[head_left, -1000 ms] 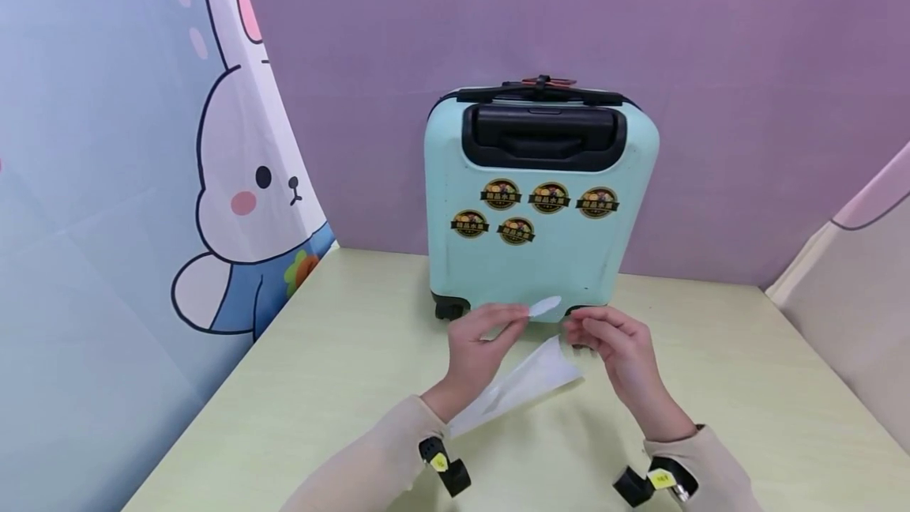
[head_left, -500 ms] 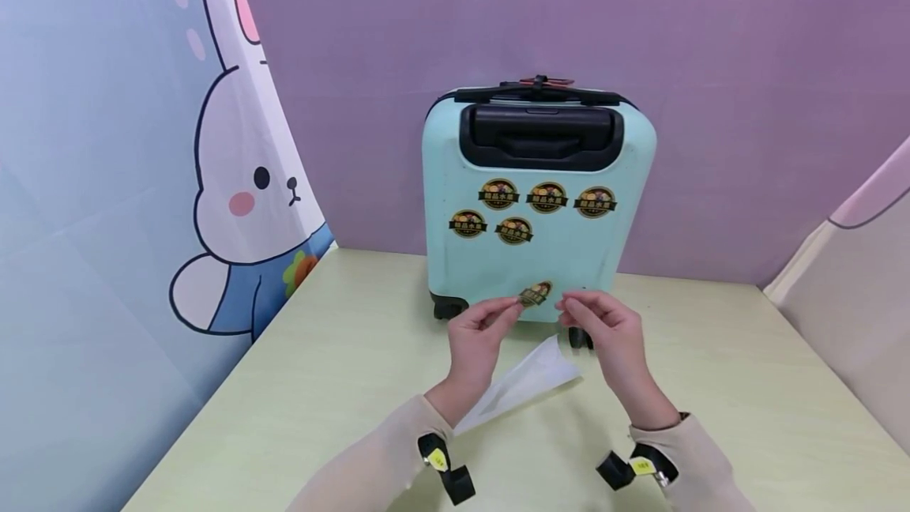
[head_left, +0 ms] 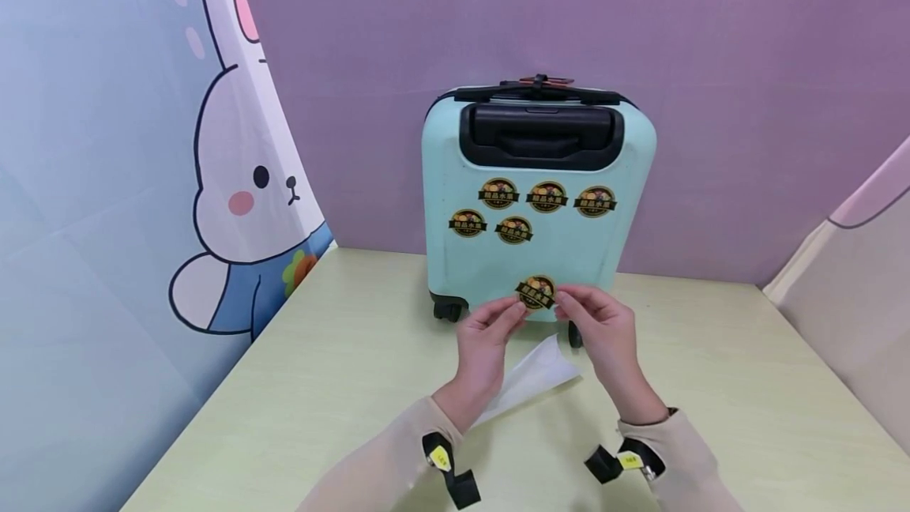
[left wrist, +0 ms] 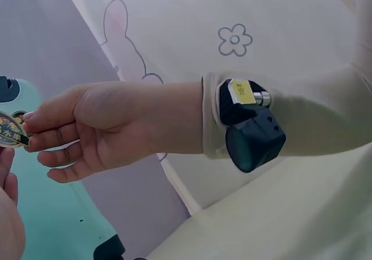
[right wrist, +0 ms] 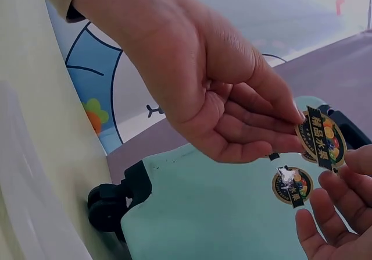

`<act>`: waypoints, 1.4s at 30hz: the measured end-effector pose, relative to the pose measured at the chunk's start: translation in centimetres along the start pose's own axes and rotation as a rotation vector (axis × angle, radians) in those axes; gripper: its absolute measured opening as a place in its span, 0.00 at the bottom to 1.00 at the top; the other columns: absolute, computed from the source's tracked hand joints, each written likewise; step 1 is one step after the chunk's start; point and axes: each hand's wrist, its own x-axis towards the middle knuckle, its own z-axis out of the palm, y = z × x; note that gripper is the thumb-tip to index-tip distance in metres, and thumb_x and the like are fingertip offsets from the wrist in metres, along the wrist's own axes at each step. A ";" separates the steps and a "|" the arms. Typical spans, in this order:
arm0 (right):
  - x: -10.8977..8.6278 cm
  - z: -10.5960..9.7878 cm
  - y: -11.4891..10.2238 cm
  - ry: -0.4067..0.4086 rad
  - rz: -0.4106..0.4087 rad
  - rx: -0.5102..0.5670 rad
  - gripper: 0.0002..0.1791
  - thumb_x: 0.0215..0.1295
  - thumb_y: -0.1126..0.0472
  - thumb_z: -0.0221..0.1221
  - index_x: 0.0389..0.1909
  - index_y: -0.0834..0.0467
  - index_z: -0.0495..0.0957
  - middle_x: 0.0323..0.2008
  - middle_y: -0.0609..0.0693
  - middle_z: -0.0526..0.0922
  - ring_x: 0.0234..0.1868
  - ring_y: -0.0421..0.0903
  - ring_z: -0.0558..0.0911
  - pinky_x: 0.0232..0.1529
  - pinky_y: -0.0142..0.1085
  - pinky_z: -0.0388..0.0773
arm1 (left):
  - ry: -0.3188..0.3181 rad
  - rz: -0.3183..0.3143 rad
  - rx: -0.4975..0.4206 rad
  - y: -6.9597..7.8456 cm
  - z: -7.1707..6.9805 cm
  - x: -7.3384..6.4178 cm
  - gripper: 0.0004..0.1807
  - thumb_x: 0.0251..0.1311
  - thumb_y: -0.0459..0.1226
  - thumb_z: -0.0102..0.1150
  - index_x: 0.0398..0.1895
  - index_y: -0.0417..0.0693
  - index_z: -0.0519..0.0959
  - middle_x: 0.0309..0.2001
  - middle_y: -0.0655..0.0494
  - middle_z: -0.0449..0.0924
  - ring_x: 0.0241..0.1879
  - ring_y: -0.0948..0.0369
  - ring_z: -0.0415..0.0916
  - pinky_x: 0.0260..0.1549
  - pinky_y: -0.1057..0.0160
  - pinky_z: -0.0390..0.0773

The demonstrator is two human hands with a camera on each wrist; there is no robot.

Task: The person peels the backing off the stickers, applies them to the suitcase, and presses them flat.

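A round black-and-gold fruit sticker [head_left: 536, 291], printed with characters across a dark band, is held up in front of the mint-green suitcase [head_left: 569, 251]. My left hand [head_left: 485, 350] pinches its left edge between thumb and fingers. At the opposite edge, my right hand [head_left: 606, 332] pinches it with thumb and forefinger. In the right wrist view the printed face of the sticker [right wrist: 321, 136] shows between both hands. Only part of the left hand [left wrist: 8, 213] appears in the left wrist view, at the lower left. Several matching stickers [head_left: 547, 197] are on the suitcase front, in two rows.
White backing paper [head_left: 535, 374] lies curled on the pale table [head_left: 355, 385] beneath the hands. The suitcase stands upright on black wheels [head_left: 448, 308] against a purple cloth backdrop [head_left: 355, 101]. A rabbit-print cloth [head_left: 249, 156] hangs at the left.
The sticker has turned from its white back to its printed face. My right hand has moved left and taken hold of its right edge. The suitcase and backing paper stay put.
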 end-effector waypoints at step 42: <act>2.2 -0.8 0.6 0.035 0.020 -0.147 0.11 0.66 0.67 0.64 0.42 0.73 0.83 0.28 0.36 0.85 0.32 0.36 0.83 0.36 0.26 0.81 | 0.083 -0.233 -0.053 -1.9 1.2 2.0 0.04 0.65 0.28 0.61 0.40 0.41 0.82 0.37 0.49 0.87 0.40 0.60 0.86 0.46 0.61 0.83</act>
